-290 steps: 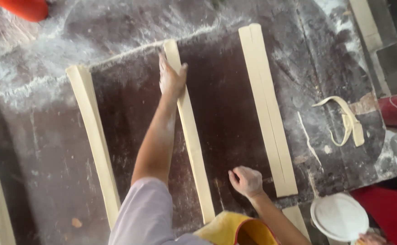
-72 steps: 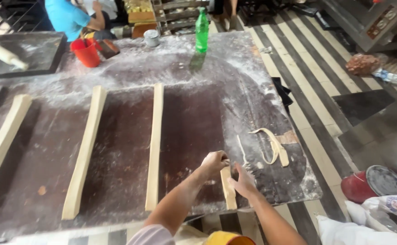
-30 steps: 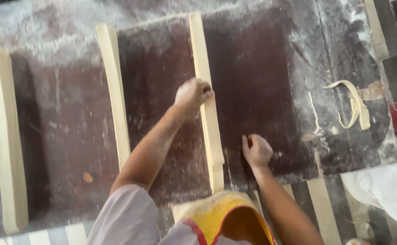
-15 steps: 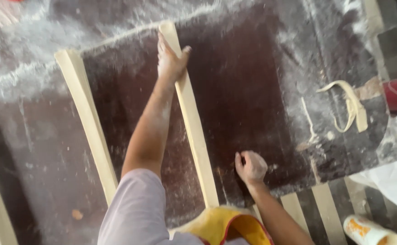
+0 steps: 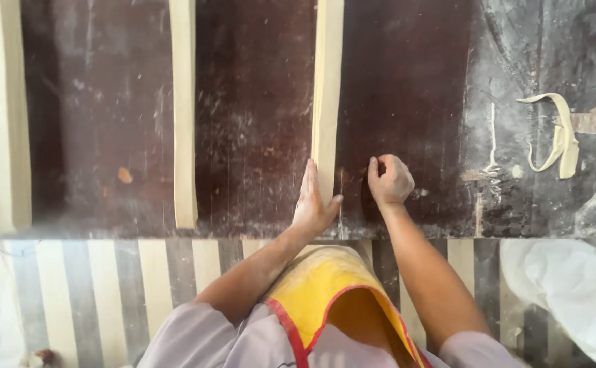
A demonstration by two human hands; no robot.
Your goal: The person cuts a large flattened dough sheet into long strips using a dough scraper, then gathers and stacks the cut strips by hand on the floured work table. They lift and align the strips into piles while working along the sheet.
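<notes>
Since half a second ago, the left hand point(image 5: 314, 208) has been drawn back from the far end of the long dough strip point(image 5: 327, 95) to its near end. Its fingers are held straight and open, laid flat against the strip's left edge. Just right of the strip, the right hand point(image 5: 390, 180) is curled into a loose fist on the dark worktable point(image 5: 257, 123), nothing gripped. Beyond the fingertips the strip runs away in a pale, even, flat-sided band. It is judged soft, light and easily stretched, so support from beneath along its length is advised, not a pinch. Further off, dough scraps point(image 5: 558, 136) are seen lying in flour.
</notes>
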